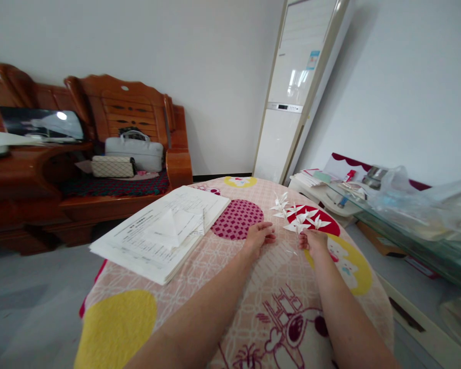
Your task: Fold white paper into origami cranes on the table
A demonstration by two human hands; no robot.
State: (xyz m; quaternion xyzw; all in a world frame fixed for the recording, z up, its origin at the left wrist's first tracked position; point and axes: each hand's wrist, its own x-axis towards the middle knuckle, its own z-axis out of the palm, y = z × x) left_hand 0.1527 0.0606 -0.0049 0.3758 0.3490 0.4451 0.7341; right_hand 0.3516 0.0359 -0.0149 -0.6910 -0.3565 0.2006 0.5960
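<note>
Several folded white paper cranes stand in a cluster at the far right of the round, cloth-covered table [200,256]. My right hand [314,241] is closed at the near edge of the cluster, its fingertips pinched at the base of the nearest paper crane [298,223]. Another crane [280,203] sits farther back on the left. To the left of the cluster, my left hand [258,238] hovers just over the cloth, fingers loosely bent and apart, with nothing seen in it. A thin white sliver [292,251] lies between the hands.
A thick stack of printed paper [138,241] lies on the table's left, with folded white sheets [174,225] on top. Beyond the right edge stands a glass-topped cabinet [399,230] with plastic bags. Wooden chairs [119,92] and a tall air conditioner [278,133] stand behind.
</note>
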